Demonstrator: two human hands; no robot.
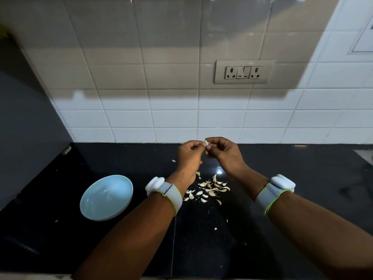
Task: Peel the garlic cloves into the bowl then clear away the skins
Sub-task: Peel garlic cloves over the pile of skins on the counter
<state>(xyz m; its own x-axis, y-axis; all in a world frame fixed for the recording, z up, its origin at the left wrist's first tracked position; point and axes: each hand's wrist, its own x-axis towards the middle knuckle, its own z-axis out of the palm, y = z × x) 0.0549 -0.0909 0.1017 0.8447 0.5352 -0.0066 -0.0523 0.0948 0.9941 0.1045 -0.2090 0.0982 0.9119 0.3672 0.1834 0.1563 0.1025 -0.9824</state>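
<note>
A pale garlic clove (206,142) is held up over the black counter, pinched between the fingertips of both hands. My left hand (189,156) grips it from the left and my right hand (224,152) from the right, fingers curled. Below the hands, a scatter of garlic cloves and papery skins (210,189) lies on the counter. A light blue bowl (107,197) sits to the left of the pile, beside my left forearm; nothing shows inside it.
The black stone counter (302,178) runs back to a white tiled wall with a socket plate (243,71). Small skin flecks (216,228) lie nearer the front edge. A dark grey wall closes off the left side.
</note>
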